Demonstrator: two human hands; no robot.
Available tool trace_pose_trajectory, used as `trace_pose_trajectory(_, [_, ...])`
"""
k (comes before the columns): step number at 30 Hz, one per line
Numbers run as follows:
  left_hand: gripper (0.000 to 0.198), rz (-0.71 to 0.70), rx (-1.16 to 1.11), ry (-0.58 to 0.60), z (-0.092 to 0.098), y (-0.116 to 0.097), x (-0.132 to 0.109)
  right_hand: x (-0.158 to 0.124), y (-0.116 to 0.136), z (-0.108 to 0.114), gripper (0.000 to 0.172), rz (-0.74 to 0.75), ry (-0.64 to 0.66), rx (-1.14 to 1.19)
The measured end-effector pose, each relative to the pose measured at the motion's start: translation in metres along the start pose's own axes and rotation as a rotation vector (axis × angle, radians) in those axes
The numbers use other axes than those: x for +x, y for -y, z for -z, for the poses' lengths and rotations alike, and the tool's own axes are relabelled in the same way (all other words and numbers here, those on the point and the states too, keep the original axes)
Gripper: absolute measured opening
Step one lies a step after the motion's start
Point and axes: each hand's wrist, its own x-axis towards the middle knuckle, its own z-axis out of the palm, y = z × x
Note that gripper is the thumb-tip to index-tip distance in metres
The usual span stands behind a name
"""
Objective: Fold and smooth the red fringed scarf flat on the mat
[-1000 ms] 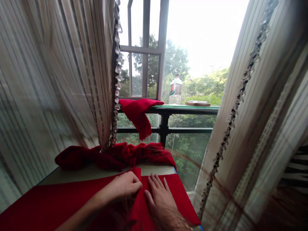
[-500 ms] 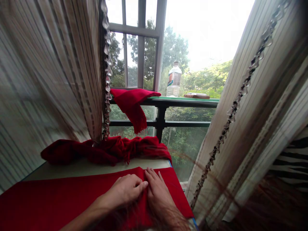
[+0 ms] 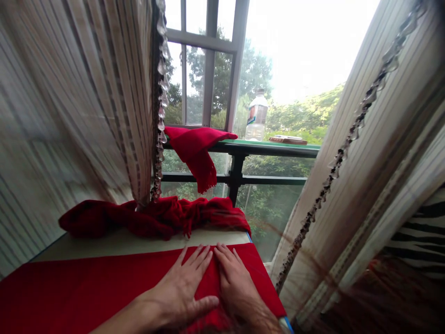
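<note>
A flat red cloth [image 3: 86, 287] lies spread across the near part of the table [image 3: 114, 242]. My left hand [image 3: 181, 290] rests palm down on it, fingers spread and pointing away from me. My right hand [image 3: 234, 280] lies flat beside it on the same cloth, close to the cloth's right end. Neither hand grips anything. Behind the hands, a crumpled red scarf [image 3: 153, 218] with a fringe is bunched along the table's far edge.
Another red cloth [image 3: 198, 148] hangs over the dark window rail [image 3: 271, 149]. A clear plastic bottle [image 3: 256, 116] and a flat brown object [image 3: 288, 138] stand on that ledge. Striped curtains with bead trim hang at left [image 3: 86, 102] and right [image 3: 382, 153].
My left hand has gone from a closed pinch on the cloth's folded edge to lying flat with spread fingers. The raised fold has gone flat. The view has shifted slightly.
</note>
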Motion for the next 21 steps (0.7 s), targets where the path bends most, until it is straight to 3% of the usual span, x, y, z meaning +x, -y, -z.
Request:
trace_pose_trajectory(6, [0.09, 0.044, -0.001, 0.003, 0.005, -0.004, 0.01, 0.0, -0.001, 0.0, 0.057, 0.021, -0.004, 0.002])
trace_pose_trajectory(13, [0.08, -0.049, 0.003, -0.127, 0.004, -0.007, -0.002, 0.0, -0.005, -0.003, 0.056, 0.041, -0.034, 0.018])
trace_pose_trajectory(16, [0.074, -0.1, -0.039, -0.086, 0.003, -0.006, -0.01, -0.002, -0.004, -0.003, 0.053, 0.047, -0.044, 0.035])
trace_pose_trajectory(21, [0.095, -0.06, -0.03, 0.002, 0.004, -0.012, -0.009, -0.003, 0.001, -0.001, 0.046, 0.043, -0.069, 0.07])
